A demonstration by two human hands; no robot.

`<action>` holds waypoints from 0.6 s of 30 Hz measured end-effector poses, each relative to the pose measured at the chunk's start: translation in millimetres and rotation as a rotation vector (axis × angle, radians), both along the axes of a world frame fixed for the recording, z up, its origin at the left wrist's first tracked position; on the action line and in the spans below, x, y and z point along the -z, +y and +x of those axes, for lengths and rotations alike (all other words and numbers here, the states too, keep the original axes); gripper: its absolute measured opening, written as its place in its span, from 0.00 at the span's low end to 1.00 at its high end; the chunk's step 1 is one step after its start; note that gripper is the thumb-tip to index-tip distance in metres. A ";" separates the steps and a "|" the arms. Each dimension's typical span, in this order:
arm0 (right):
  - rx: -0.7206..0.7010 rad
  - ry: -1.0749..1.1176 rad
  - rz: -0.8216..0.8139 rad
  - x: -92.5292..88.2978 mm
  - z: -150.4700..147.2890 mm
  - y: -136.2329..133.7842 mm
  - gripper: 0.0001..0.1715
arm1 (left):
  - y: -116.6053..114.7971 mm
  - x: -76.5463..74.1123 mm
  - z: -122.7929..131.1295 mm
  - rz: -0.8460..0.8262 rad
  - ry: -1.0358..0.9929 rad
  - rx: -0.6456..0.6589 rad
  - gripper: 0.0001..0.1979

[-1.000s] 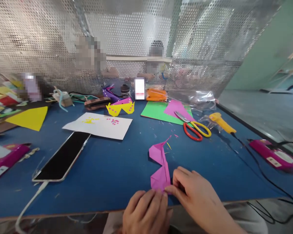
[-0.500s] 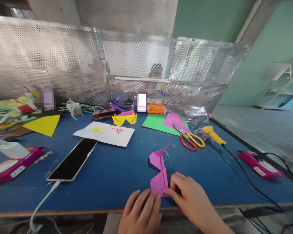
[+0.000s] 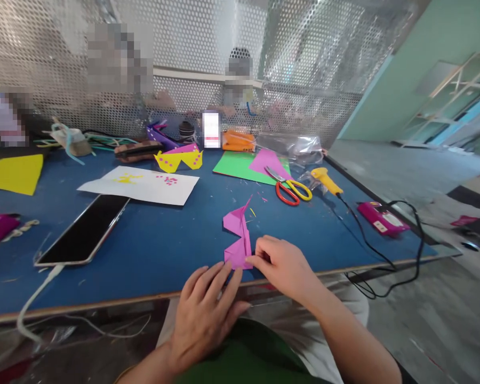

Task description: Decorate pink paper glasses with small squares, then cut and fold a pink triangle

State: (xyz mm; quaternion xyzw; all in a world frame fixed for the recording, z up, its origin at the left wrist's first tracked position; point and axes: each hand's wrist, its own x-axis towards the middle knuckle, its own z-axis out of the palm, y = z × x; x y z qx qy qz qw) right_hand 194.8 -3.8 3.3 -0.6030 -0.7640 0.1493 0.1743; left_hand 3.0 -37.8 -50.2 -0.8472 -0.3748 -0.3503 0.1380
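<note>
A folded pink paper cut-out (image 3: pixel 236 253) with a notched left side lies on the blue table near its front edge. My left hand (image 3: pixel 206 312) rests with its fingers stretched out, the fingertips touching the paper's near end. At the lower right corner of the cut-out, my right hand (image 3: pixel 284 266) is closed in a pinch on the paper's edge, thumb underneath and other fingers curled. Just beyond the paper, thin pink and yellow scraps (image 3: pixel 253 212) are scattered. Scissors (image 3: pixel 290 193) with one red and one yellow handle lie farther back.
A phone (image 3: pixel 86 229) with a white cable and a white sheet (image 3: pixel 144 185) with punched bits lie left. Behind stand a yellow paper mask (image 3: pixel 180 161) and an orange object (image 3: pixel 239 141). To the right are a yellow glue gun (image 3: pixel 326 180) and its black cord.
The view has tilted down and shifted right, so more of the arms and lap shows. Both hands stay at the near end of the pink paper, with little visible change.
</note>
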 end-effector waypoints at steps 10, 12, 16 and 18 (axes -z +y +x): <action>0.002 -0.028 0.139 12.0 -3.3 -10.0 0.14 | -0.8 5.8 -2.7 -0.007 -0.056 0.031 0.16; 0.044 0.067 0.184 16.2 -1.2 -16.0 0.12 | -2.4 3.5 -4.5 -0.039 -0.061 0.041 0.18; 0.090 0.189 0.194 20.4 0.1 -24.4 0.12 | -5.0 -4.5 -5.5 -0.106 -0.083 0.022 0.21; 0.072 0.196 0.203 21.2 -2.0 -26.2 0.11 | -4.7 -8.9 -4.9 -0.143 -0.100 0.016 0.21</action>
